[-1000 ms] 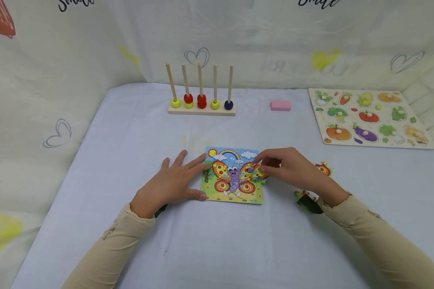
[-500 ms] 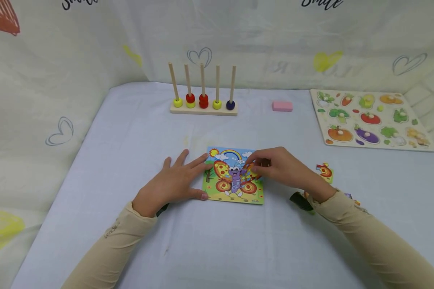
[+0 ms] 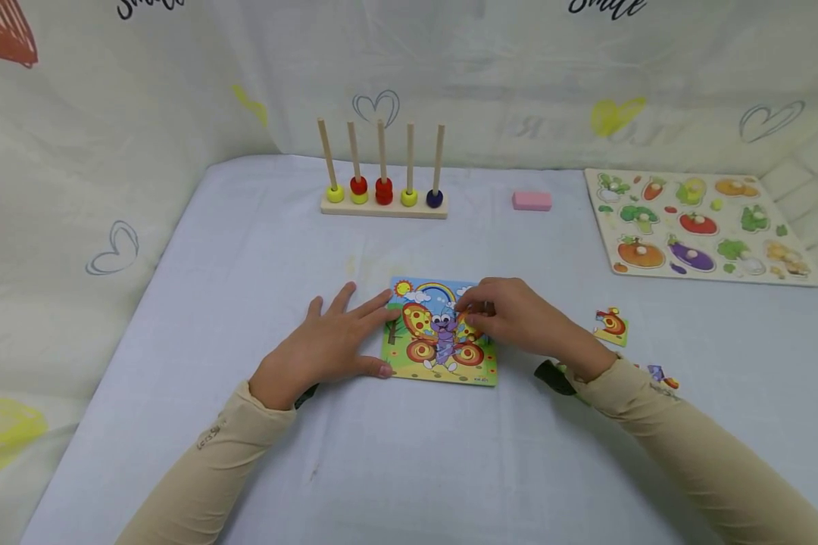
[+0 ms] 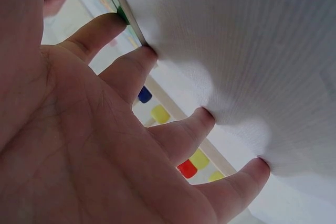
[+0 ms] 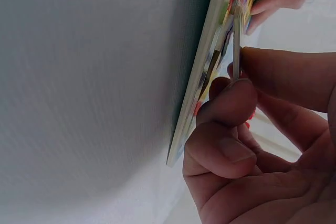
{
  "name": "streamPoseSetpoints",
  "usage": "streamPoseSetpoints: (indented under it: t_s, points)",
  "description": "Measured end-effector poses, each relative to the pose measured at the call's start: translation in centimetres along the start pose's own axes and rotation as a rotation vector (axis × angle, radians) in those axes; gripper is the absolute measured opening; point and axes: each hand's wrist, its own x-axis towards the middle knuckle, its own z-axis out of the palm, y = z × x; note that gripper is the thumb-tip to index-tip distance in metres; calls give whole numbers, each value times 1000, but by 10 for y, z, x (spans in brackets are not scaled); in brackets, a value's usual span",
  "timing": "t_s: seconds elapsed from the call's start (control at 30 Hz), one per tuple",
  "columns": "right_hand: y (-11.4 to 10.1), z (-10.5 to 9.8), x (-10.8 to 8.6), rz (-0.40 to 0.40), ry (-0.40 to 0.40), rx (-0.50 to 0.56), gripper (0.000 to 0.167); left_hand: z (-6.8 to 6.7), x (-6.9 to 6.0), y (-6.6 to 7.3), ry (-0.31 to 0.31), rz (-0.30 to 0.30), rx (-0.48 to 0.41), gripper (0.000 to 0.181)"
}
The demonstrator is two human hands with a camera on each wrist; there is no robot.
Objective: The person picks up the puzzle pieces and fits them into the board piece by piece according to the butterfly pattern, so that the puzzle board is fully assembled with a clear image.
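Observation:
A butterfly jigsaw puzzle board (image 3: 443, 363) lies in the middle of the table in the head view. My left hand (image 3: 330, 344) is spread flat at its left edge, some fingertips and the thumb touching the board and others on the cloth. Over the board's right part, my right hand (image 3: 518, 318) pinches a thin puzzle piece (image 5: 237, 43) between thumb and fingers. The right wrist view shows that piece edge-on, tilted against the board; its picture is mostly hidden.
Loose puzzle pieces (image 3: 611, 325) lie right of the board, some partly hidden by the right sleeve. Behind stand a peg abacus (image 3: 384, 210) with coloured beads and a pink block (image 3: 532, 200). A vegetable peg puzzle (image 3: 705, 227) lies at the back right.
My right hand has moved left over the board with the pinched piece, which came from the board's right edge. The left hand stays in place on the board's left edge.

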Motion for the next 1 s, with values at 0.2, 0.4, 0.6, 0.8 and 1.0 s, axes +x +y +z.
streamPoseSetpoints:
  t_s: [0.2, 0.4, 0.6, 0.8, 1.0]
  points:
    - [-2, 3, 2, 24, 11, -28, 16, 0, -2, 0, 6, 13, 0, 92]
    - [-4, 4, 4, 40, 5, -79, 18, 0, -1, 0, 10, 15, 1, 92]
    - [-9, 3, 8, 65, -27, -140, 20, 1, 0, 0, 6, 8, 4, 92]
    - [-17, 4, 12, 129, -46, -169, 24, 0, -1, 0, 7, 10, 9, 92]
    - [-20, 8, 13, 126, -38, -192, 23, 0, -2, 1, 15, 15, 8, 91]
